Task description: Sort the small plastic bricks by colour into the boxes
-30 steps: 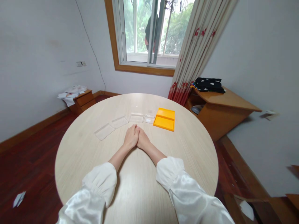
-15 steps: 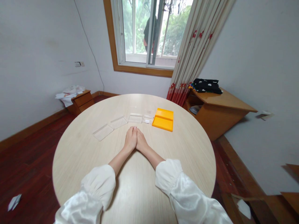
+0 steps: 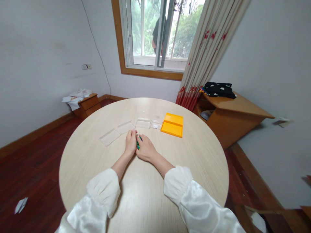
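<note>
Side by side over the middle of the table, my left hand (image 3: 131, 141) and my right hand (image 3: 146, 149) are close together with their fingers bent. Small green and blue pieces (image 3: 138, 145) show in the gap between them, their kind too small and covered to tell. My right hand lies palm down over these pieces, and my left hand closes in from the other side. Beyond my fingers stand clear plastic cases (image 3: 143, 123), opened out in an arc. To their right lies an open flat yellow case (image 3: 172, 128).
The round pale wooden table (image 3: 191, 181) has its far edge near the window wall. At the right stands a tilted wooden desk (image 3: 233, 119) with folded black cloth (image 3: 220, 89) on it. A small cabinet (image 3: 89, 105) with papers is at the left. A person (image 3: 156, 34) shows outside the window.
My pressed-together hands have parted slightly, and the right one has turned palm down. Green and blue pieces now show between them. The view has shifted a little to the left.
</note>
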`<state>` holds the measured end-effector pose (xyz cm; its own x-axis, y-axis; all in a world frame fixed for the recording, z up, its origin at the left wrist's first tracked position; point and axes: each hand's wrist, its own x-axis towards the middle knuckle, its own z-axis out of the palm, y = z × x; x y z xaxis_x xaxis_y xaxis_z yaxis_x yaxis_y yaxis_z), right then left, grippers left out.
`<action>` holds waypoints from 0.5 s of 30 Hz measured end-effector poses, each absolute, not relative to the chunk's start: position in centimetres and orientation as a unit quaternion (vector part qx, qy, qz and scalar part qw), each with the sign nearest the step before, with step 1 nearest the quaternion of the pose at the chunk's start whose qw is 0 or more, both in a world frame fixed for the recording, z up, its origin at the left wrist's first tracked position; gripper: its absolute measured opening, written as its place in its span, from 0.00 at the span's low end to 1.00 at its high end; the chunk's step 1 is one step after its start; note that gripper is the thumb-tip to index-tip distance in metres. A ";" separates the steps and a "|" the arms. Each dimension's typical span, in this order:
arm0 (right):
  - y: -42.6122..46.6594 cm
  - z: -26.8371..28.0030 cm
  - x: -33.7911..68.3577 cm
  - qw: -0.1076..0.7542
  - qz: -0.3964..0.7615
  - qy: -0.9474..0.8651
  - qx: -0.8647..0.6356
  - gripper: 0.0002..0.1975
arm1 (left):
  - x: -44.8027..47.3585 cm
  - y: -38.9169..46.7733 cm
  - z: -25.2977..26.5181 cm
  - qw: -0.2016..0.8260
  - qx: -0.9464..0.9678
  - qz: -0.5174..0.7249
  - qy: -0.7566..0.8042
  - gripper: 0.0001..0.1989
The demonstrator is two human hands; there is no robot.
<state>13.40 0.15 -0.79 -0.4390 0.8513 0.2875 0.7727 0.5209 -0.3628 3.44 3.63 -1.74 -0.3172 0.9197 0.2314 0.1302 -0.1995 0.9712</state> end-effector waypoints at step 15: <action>0.4 -0.5 12.8 0.170 0.064 -0.821 -0.542 0.24 | 4.0 2.9 -1.6 0.305 0.610 0.495 0.539 0.11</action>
